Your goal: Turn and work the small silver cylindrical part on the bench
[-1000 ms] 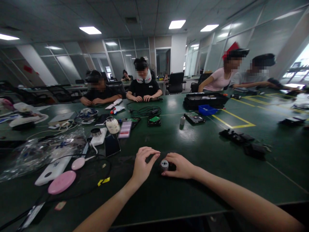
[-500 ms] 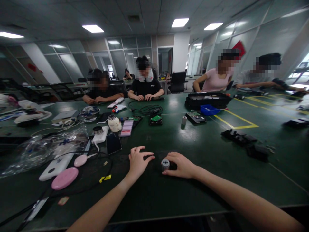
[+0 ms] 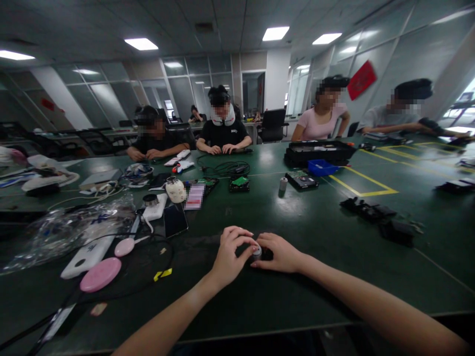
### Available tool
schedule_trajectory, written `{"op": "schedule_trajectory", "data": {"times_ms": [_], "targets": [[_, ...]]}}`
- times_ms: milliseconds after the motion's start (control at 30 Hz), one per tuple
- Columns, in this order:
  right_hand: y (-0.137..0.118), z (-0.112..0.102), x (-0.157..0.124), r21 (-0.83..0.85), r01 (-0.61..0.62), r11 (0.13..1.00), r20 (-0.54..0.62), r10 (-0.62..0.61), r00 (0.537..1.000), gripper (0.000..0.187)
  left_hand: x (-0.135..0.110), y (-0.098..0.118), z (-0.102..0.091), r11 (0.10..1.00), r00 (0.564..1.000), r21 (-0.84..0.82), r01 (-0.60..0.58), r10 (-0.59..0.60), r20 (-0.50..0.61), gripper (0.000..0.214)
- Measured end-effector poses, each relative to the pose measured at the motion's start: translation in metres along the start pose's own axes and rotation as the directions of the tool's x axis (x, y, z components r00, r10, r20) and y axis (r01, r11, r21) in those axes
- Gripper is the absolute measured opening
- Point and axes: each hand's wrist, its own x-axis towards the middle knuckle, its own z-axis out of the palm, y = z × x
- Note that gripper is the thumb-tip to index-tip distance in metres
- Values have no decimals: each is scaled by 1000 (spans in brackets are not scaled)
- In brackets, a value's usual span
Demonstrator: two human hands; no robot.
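A small silver cylinder that looks like an electric motor (image 3: 257,253) stands upright on the green table, its top partly hidden by fingers. My right hand (image 3: 279,252) curves round it from the right, thumb at the near side and fingers at the far side. From the left, my left hand (image 3: 233,253) has its thumb and fingertips closed in at the motor's top. A similar silver cylinder (image 3: 283,184) stands farther off on the table, beside a hard drive (image 3: 305,180).
To my left lie a phone (image 3: 175,220), a pink oval case (image 3: 101,275), a white power bank (image 3: 86,257), and crumpled clear plastic (image 3: 67,232). Black plastic parts (image 3: 367,210) lie on the right. A blue tray (image 3: 322,168) sits farther back. Several people sit across the table.
My left hand has moved right and reached the motor, its fingers closing in on the top. My right hand stays round the motor. A person in pink across the table has shifted posture.
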Motion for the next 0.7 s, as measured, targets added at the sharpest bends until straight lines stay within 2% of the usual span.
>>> {"op": "schedule_trajectory", "data": {"times_ms": [500,700], "targets": [[-2,-1,0,-29,-1,1000,9,1,1000,40,-2,-3,-2,983,995,161,-91,98,-35,9],[-1,-1,1,-25,4,1000,13,-4,1000,39,-2,-5,-1,993,995,66,-99,99,-3,9]]}}
